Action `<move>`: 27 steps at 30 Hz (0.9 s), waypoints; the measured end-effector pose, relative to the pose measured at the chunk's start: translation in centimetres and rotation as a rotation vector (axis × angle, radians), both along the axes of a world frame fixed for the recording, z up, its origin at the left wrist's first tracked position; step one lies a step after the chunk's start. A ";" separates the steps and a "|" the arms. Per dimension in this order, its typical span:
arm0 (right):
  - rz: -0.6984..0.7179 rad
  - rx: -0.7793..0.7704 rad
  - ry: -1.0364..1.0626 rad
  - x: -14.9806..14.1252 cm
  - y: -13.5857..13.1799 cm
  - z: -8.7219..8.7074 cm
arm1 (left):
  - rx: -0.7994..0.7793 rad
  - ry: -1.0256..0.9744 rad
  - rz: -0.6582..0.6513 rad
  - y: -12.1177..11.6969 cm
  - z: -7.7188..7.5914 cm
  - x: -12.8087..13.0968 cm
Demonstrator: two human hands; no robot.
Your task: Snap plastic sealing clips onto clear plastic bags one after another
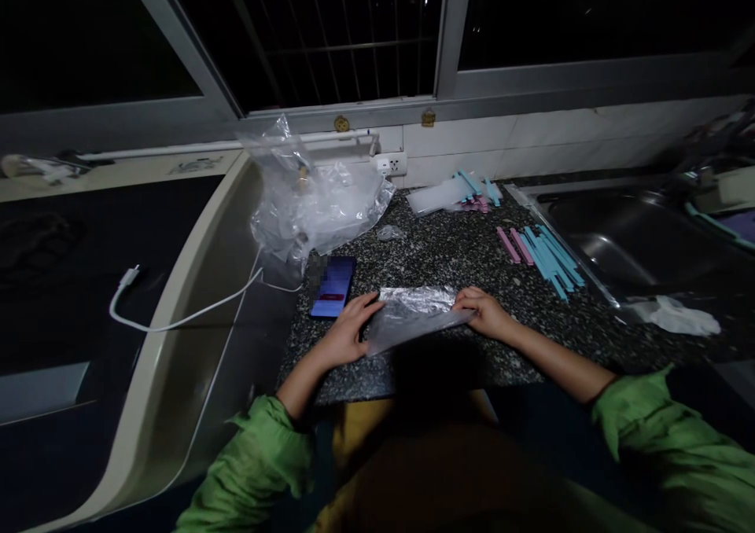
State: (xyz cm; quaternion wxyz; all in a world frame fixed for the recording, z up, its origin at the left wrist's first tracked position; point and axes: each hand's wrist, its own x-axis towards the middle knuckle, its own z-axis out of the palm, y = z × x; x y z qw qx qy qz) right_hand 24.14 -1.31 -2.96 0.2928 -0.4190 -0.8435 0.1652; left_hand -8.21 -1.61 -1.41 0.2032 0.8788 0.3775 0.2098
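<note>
A clear plastic bag (413, 313) is stretched flat between my two hands, just above or on the speckled countertop at its front. My left hand (345, 332) holds the bag's left edge, fingers at the upper corner and thumb lower down. At the right end, my right hand (482, 313) pinches the bag between thumb and fingers. Just beyond my left hand lies a phone (333, 286) with its screen lit. Farther right on the counter are blue strips (551, 258) and a few pink strips (515, 246), lying in a loose row.
A heap of clear plastic bags (330, 207) stands at the back left. Near the wall, more strips (472, 191) lie by a stack of translucent bags (435, 196). A metal sink (625, 234) is at right, with a crumpled white cloth (684, 317) by it. A white cable (177, 326) hangs at left.
</note>
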 end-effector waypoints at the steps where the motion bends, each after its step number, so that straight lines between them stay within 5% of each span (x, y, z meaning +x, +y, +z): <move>1: -0.007 -0.007 0.006 0.0 0.0 -0.1 | 0.002 -0.012 -0.015 -0.3 0.0 0.5; 13: -0.025 -0.010 -0.068 0.3 -1.9 0.9 | -0.059 -0.231 0.102 -0.5 -1.3 3.6; 20: -0.146 -0.114 -0.109 -0.3 -1.1 0.9 | -0.160 -0.305 0.342 -0.8 -1.7 3.9; 27: -0.382 -0.325 -0.231 -1.9 -0.5 2.3 | -0.049 -0.289 0.437 -0.6 -2.2 3.9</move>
